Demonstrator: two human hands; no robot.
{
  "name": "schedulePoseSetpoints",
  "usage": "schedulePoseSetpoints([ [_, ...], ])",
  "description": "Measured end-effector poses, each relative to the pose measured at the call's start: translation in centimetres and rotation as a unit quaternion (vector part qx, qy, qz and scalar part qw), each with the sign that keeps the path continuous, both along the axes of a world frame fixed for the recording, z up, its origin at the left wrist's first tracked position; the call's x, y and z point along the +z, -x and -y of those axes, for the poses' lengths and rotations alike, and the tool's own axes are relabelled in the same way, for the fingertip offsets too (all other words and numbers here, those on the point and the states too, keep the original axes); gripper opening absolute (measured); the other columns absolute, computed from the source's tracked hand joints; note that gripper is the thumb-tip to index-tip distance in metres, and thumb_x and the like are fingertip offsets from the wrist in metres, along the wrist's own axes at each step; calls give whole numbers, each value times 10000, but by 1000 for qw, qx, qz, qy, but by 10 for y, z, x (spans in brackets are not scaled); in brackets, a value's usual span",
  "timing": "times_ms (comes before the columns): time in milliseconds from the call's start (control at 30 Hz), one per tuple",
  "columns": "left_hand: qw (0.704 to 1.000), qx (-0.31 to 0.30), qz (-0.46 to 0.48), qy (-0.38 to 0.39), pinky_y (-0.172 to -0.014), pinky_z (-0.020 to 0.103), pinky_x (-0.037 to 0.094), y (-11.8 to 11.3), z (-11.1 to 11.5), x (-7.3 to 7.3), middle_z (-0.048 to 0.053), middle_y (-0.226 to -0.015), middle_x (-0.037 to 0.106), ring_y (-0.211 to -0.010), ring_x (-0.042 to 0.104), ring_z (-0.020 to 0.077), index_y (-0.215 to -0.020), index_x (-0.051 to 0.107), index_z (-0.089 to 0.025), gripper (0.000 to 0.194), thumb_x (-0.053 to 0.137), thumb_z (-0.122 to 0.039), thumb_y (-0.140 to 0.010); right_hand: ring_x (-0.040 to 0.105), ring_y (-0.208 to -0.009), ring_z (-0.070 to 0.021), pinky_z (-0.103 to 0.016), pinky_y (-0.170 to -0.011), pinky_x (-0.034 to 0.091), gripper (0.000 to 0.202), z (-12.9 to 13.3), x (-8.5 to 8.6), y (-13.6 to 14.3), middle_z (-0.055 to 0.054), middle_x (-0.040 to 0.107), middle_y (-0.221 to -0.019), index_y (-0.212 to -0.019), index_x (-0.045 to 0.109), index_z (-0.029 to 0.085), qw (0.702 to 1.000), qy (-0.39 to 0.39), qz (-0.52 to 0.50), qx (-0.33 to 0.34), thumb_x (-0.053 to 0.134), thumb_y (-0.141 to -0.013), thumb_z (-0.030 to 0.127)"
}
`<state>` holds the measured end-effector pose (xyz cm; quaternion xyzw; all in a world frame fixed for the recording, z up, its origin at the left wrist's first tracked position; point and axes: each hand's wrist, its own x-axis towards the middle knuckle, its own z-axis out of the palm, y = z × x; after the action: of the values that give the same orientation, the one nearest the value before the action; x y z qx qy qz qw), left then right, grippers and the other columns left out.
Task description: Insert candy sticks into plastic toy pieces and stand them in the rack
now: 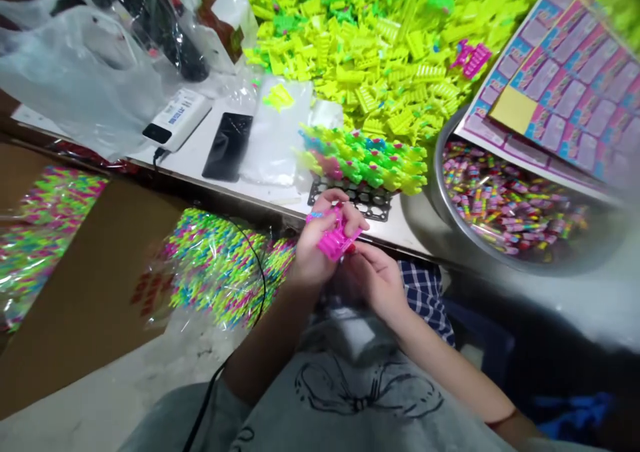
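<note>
My left hand [313,255] is closed around a bright pink plastic toy piece [334,242] with a slatted part, held over the table's front edge. My right hand [383,282] comes in from the right, its thumb and finger pinched at the lower end of the pink piece. A small red bit [351,248] shows at those fingertips; its kind is too small to make out. Just beyond my hands, rows of yellow and green toy pieces [370,162] stand on a dark rack with holes [383,207].
A large heap of yellow plastic pieces [350,65] covers the back. At right, a metal bowl [443,192] holds small candy-like items under printed sheets [565,85]. A black phone [227,147], a white power bank [180,119] and plastic bags [75,59] lie left. Bagged colourful pieces [215,265] sit below.
</note>
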<state>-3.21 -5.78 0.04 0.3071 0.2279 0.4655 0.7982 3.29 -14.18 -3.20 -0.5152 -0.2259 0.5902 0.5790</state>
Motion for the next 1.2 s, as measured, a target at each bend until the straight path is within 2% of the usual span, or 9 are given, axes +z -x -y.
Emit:
schedulePoseSetpoints([
  [200,997,77,32,2,-712,321,381,-7,0,-15,-19,-541,442,-620,496,151,-760,418,-203,118,475,-277,-687,593,-808,-193,-350,-761,487,387,-3,-7,9,-53,646,-885,-998,620,205,997,43,47,-33,553,-758,501],
  [367,992,124,32,7,-678,316,380,-9,1,-20,-24,-533,444,-591,471,142,-738,392,-208,208,522,-356,-669,600,-830,-197,-331,-745,487,277,2,-15,6,-68,658,-931,-966,641,197,991,23,120,-64,548,-801,399],
  [533,996,85,21,-27,-637,316,368,6,-1,-10,-17,-530,433,-538,422,131,-685,399,-204,241,543,-394,-645,611,-806,-207,-312,-728,481,231,6,-17,-9,-64,674,-909,-969,663,196,954,-46,297,13,564,-801,319],
  [633,997,61,21,-45,-645,313,359,14,1,-7,-13,-556,435,-534,395,120,-703,422,-198,190,538,-338,-647,616,-761,-199,-300,-702,485,224,6,-14,-11,-57,678,-888,-962,667,198,936,-64,344,32,577,-792,313],
  [733,997,70,24,-29,-660,315,359,17,4,-9,-22,-540,407,-545,400,128,-720,423,-202,179,526,-322,-636,614,-737,-196,-295,-670,492,253,3,-7,-7,-59,676,-871,-967,659,183,942,-43,329,50,545,-808,344],
  [833,995,98,34,-7,-685,312,360,18,7,-11,-24,-528,387,-586,438,142,-739,423,-201,130,481,-286,-659,608,-760,-198,-300,-683,497,279,-4,6,-4,-58,671,-888,-988,638,173,946,-28,306,102,530,-813,362],
  [967,991,127,28,13,-736,309,362,19,12,-5,-22,-540,410,-649,484,151,-775,431,-201,85,437,-258,-713,594,-762,-189,-288,-674,489,288,-10,19,-5,-51,664,-883,-993,631,173,942,-35,297,151,515,-820,372],
  [1067,992,121,11,21,-750,306,369,18,18,0,-17,-598,480,-684,502,155,-918,436,-211,194,447,-267,-733,583,-725,-191,-292,-645,482,304,-6,20,-12,-48,663,-843,-993,636,178,946,-30,286,150,528,-807,392],
  [1200,992,106,-49,40,-742,265,378,11,29,-1,13,-849,553,-779,515,142,-1060,406,-227,376,536,-249,-708,573,-707,-175,-259,-614,468,331,7,15,-30,-38,643,-804,-1009,621,184,968,2,224,113,589,-764,404],
])
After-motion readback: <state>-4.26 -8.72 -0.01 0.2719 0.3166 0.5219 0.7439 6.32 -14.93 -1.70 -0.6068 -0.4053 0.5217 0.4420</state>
